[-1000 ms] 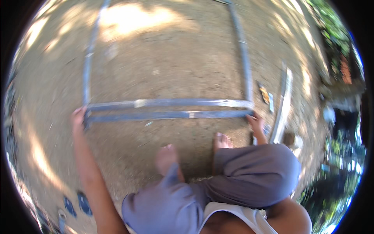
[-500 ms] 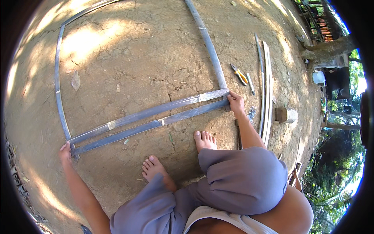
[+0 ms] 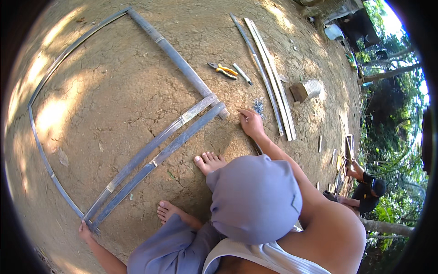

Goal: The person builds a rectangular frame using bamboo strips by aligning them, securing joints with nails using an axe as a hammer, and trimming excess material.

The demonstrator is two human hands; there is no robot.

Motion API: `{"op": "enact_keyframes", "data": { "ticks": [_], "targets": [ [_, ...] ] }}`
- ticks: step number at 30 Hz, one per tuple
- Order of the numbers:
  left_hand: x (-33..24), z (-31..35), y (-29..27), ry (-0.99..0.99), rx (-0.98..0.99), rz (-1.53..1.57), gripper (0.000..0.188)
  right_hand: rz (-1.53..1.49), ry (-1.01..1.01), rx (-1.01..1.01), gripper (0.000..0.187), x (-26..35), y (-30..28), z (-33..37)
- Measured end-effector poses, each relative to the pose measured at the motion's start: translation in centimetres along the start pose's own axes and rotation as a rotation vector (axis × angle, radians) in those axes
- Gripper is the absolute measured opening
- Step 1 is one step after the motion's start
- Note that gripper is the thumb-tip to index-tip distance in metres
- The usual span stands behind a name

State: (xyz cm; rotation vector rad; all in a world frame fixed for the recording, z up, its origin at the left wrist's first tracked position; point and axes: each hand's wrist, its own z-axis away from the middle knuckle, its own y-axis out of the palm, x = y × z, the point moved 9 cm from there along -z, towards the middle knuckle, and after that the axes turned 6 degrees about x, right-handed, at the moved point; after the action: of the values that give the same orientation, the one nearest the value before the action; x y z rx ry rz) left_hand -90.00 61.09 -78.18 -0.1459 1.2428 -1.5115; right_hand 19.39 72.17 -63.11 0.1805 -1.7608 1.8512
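Split bamboo slats form a frame on the ground, with two near slats side by side: an upper slat [image 3: 153, 145] and a lower slat [image 3: 157, 162]. They meet a thicker bamboo side piece [image 3: 182, 66] at the right corner and a thin slat [image 3: 42, 155] at the left corner. My left hand [image 3: 85, 230] grips the frame's left corner, its fingers closed there. My right hand [image 3: 252, 123] is off the bamboo, its fingers partly bent and apart, just beside a small pile of nails [image 3: 258, 106]. Whether a nail lies in its palm is too small to tell.
Pliers with yellow-orange handles [image 3: 223, 71] and a pale marker-like stick [image 3: 242, 74] lie right of the frame. Beyond them are loose pale strips [image 3: 271, 77] and a wooden block [image 3: 305, 90]. Another person [image 3: 362, 194] is at the far right. My bare feet stand near the slats.
My right hand has let go of the frame's right corner and moved right, toward the nails. My left hand stays at the left corner. The view has turned to the right.
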Motion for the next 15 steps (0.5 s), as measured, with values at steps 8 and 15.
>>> {"op": "enact_keyframes", "data": {
  "ticks": [8, 15],
  "targets": [
    [-5.3, 10.9, -1.6, 0.141, -0.196, -0.822, 0.050, 0.187, 0.360, -0.244, 0.022, -18.9, -8.3, -2.5],
    [-10.6, 20.6, -7.2, 0.116, -0.149, -0.642, 0.054, 0.174, 0.225, 0.133, 0.014, -25.9, -3.6, -11.3]
  ]
}}
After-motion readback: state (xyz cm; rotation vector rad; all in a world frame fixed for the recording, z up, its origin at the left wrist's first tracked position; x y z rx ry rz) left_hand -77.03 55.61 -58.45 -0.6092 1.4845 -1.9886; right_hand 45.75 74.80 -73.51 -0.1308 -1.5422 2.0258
